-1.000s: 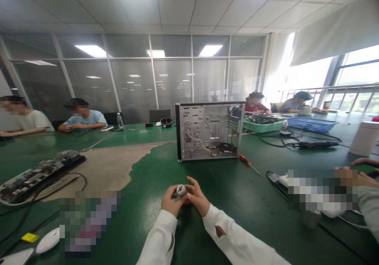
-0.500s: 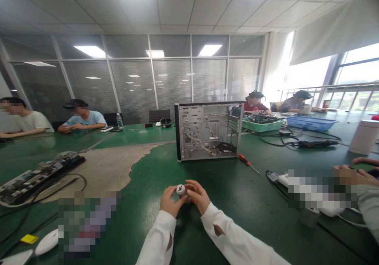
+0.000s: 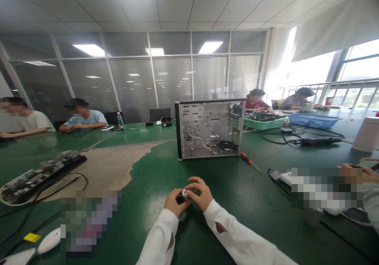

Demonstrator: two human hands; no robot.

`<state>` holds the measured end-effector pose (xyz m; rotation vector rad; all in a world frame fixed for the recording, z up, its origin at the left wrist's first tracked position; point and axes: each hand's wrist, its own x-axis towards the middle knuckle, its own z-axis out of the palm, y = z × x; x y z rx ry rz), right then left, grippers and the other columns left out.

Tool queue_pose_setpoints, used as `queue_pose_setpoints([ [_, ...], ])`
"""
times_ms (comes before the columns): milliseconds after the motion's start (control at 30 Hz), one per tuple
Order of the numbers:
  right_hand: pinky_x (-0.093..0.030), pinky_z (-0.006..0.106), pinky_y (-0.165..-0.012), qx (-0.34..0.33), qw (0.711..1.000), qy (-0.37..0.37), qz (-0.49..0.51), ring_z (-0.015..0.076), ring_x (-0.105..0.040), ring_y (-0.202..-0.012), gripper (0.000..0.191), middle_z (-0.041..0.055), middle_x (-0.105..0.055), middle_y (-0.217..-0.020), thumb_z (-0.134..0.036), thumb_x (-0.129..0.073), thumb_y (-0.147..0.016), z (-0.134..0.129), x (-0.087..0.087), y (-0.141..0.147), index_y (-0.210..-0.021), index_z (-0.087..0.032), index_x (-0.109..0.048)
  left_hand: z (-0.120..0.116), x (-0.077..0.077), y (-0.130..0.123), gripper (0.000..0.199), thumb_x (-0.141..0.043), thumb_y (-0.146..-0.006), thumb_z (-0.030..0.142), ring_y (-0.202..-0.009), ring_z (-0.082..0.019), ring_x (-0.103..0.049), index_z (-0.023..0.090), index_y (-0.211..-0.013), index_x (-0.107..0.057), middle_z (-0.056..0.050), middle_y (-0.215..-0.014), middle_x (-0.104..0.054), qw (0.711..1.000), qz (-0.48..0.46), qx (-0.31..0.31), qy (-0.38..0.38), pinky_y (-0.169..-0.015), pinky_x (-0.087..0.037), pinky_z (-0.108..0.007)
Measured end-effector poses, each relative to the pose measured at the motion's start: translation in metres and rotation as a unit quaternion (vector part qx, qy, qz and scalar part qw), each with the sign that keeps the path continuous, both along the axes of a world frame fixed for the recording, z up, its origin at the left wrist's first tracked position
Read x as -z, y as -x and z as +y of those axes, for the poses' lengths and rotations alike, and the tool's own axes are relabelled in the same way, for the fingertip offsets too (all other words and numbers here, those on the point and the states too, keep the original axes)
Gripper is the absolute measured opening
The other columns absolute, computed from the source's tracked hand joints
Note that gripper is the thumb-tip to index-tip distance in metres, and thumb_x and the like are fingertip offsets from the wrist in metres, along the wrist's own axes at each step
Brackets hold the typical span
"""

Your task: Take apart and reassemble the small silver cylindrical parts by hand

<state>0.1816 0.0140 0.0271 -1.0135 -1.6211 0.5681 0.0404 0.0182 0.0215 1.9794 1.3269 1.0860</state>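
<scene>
Both hands are close together over the green table. Between them is a small silvery cylinder with dark marks on its top; its exact kind is unclear. My left hand curls around the cylinder's lower left side, thumb and fingers closed on it. From the right, the thumb and fingertips of my right hand pinch its top edge, covering part of it. Beyond the hands stands an open computer case, with loose wires inside. An orange-handled screwdriver lies beside its lower right corner.
Circuit boards and cables lie on the left, near a white mouse-like object. On the right are a white power strip, partly blurred, a green basket, a blue basket and a co-worker's hands. Other people sit around the table.
My hands and the cylinder have shifted slightly right and a little lower. My right fingers now cover more of the cylinder's top. The view has turned very slightly.
</scene>
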Motion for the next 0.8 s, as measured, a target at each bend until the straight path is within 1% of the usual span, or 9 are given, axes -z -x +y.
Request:
queue_pose_setpoints([
  [100,-0.044,0.029,-0.065,0.008,0.998,-0.038,-0.044,0.0204,-0.045,-0.094,0.011,0.0061,-0.050,-0.099,-0.018,-0.055,-0.063,-0.001,-0.009,-0.002,-0.070,-0.022,-0.063,0.001,0.002,0.000,0.032,-0.064,-0.052,0.019,-0.080,-0.020,-0.054,0.015,-0.083,-0.059,-0.005,-0.082,-0.060,1.000,0.003,0.008,0.000,-0.074,-0.040,-0.030],
  [233,-0.035,0.036,-0.085,0.000,0.990,-0.105,-0.098,0.0193,-0.041,-0.100,0.010,0.0059,-0.049,-0.101,-0.013,-0.052,-0.065,-0.002,-0.013,-0.002,-0.069,-0.019,-0.058,0.001,0.002,0.000,0.029,-0.063,-0.054,0.019,-0.078,-0.019,-0.054,0.015,-0.082,-0.059,-0.005,-0.081,-0.059,1.000,-0.001,0.009,-0.010,-0.073,-0.041,-0.029],
  [333,-0.033,0.036,-0.087,-0.011,0.986,-0.122,-0.111,0.0188,-0.040,-0.101,0.010,0.0065,-0.048,-0.101,-0.012,-0.049,-0.067,-0.002,-0.014,-0.001,-0.072,-0.018,-0.056,0.000,0.001,0.000,0.029,-0.063,-0.054,0.020,-0.078,-0.019,-0.054,0.016,-0.082,-0.059,-0.005,-0.080,-0.059,1.000,-0.004,0.011,-0.014,-0.072,-0.041,-0.029],
  [467,-0.041,0.031,-0.074,0.010,0.994,-0.091,-0.068,0.0183,-0.044,-0.096,0.009,0.0075,-0.048,-0.100,-0.016,-0.046,-0.071,0.002,-0.014,-0.004,-0.075,-0.018,-0.054,0.003,0.004,0.000,0.031,-0.064,-0.052,0.019,-0.080,-0.019,-0.054,0.017,-0.083,-0.060,-0.004,-0.082,-0.059,1.000,-0.008,0.008,-0.011,-0.075,-0.040,-0.030],
  [533,-0.042,0.029,-0.069,0.028,0.995,-0.075,-0.061,0.0179,-0.045,-0.093,0.009,0.0076,-0.048,-0.100,-0.018,-0.045,-0.072,0.008,-0.011,-0.010,-0.075,-0.018,-0.054,0.005,0.007,0.000,0.031,-0.064,-0.051,0.018,-0.080,-0.019,-0.054,0.017,-0.082,-0.060,-0.004,-0.083,-0.059,1.000,-0.009,-0.018,-0.012,-0.075,-0.041,-0.031],
  [567,-0.041,0.029,-0.070,0.039,0.994,-0.069,-0.069,0.0180,-0.045,-0.093,0.009,0.0075,-0.048,-0.099,-0.019,-0.046,-0.072,0.012,-0.007,-0.014,-0.075,-0.018,-0.054,0.007,0.009,0.000,0.031,-0.064,-0.051,0.018,-0.080,-0.019,-0.054,0.016,-0.082,-0.060,-0.004,-0.083,-0.058,0.999,-0.012,-0.034,-0.013,-0.074,-0.041,-0.031],
  [633,-0.038,0.031,-0.075,0.060,0.990,-0.056,-0.113,0.0186,-0.044,-0.094,0.008,0.0073,-0.048,-0.100,-0.019,-0.048,-0.070,0.018,0.003,-0.023,-0.072,-0.018,-0.055,0.011,0.014,0.001,0.031,-0.062,-0.052,0.018,-0.081,-0.019,-0.054,0.016,-0.084,-0.059,-0.004,-0.084,-0.057,0.997,-0.024,-0.067,-0.012,-0.072,-0.043,-0.032],
  [700,-0.035,0.034,-0.078,0.067,0.980,-0.021,-0.186,0.0195,-0.043,-0.095,0.006,0.0064,-0.050,-0.099,-0.020,-0.050,-0.068,0.023,0.013,-0.032,-0.069,-0.019,-0.056,0.014,0.019,0.002,0.033,-0.060,-0.053,0.017,-0.083,-0.019,-0.053,0.016,-0.086,-0.057,-0.004,-0.085,-0.056,0.995,-0.037,-0.094,-0.012,-0.071,-0.044,-0.031],
  [800,-0.032,0.035,-0.077,0.054,0.955,0.043,-0.290,0.0203,-0.044,-0.094,0.010,0.0041,-0.053,-0.097,-0.023,-0.053,-0.065,0.023,0.024,-0.045,-0.075,-0.020,-0.057,0.017,0.023,0.004,0.040,-0.059,-0.051,0.009,-0.085,-0.018,-0.052,0.015,-0.091,-0.055,-0.005,-0.089,-0.054,0.992,-0.047,-0.114,-0.012,-0.071,-0.046,-0.030],
])
